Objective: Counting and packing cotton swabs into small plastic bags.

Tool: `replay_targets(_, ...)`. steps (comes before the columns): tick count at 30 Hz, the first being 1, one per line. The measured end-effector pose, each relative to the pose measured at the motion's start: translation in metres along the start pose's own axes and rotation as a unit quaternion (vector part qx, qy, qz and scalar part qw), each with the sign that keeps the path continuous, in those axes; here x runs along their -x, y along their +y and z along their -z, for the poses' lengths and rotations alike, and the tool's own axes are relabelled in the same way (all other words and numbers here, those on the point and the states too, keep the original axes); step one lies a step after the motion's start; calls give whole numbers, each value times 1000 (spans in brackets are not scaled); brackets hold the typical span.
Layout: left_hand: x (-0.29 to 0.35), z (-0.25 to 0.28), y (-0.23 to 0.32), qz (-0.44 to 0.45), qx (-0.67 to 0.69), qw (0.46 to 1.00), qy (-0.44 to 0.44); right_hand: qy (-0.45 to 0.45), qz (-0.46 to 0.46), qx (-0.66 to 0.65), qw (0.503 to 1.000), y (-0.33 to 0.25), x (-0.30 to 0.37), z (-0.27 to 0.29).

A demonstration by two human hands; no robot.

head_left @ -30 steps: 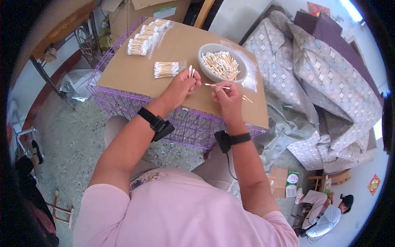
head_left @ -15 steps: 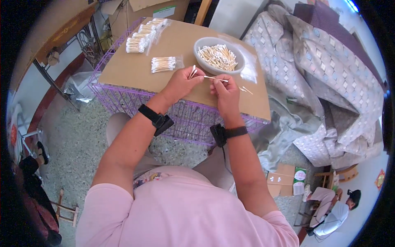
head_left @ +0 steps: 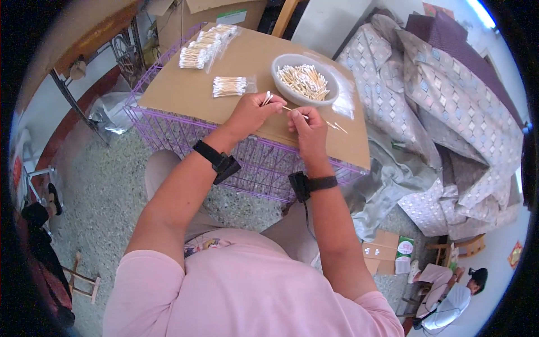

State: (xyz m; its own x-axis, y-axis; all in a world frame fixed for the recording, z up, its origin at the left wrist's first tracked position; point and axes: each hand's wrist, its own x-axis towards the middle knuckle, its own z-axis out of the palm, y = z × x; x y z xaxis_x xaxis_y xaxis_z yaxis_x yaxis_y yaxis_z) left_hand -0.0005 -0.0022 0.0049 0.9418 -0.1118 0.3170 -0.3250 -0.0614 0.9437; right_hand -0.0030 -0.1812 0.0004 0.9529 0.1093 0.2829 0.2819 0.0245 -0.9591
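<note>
Left hand closes on a small bunch of cotton swabs, their white tips poking up past the knuckles, above the near middle of a cardboard sheet that tops a purple wire crate serving as a desk. Right hand, just beside it, pinches a single swab between thumb and fingers, the stick pointing toward the left hand. Two loose swabs lie on the cardboard just right of the right hand. Behind both hands, toward the far right edge, a grey bowl holds a heap of swabs. One clear bagged bundle of swabs lies left of the bowl; more bagged bundles are stacked at the far left corner. Black wristbands circle both wrists.
</note>
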Motion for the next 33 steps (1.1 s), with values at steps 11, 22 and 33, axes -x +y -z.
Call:
replay_targets(11,-2,4,-6,18,104,994,-1,0,34,76,997,1,-2,-6)
replay_targets(22,-4,7,-12,51,134,989,-42,25,46,37,998,6,-2,-5)
replay_targets(33,-5,3,-11,28,107,994,-15,26,68,72,995,7,-3,-3)
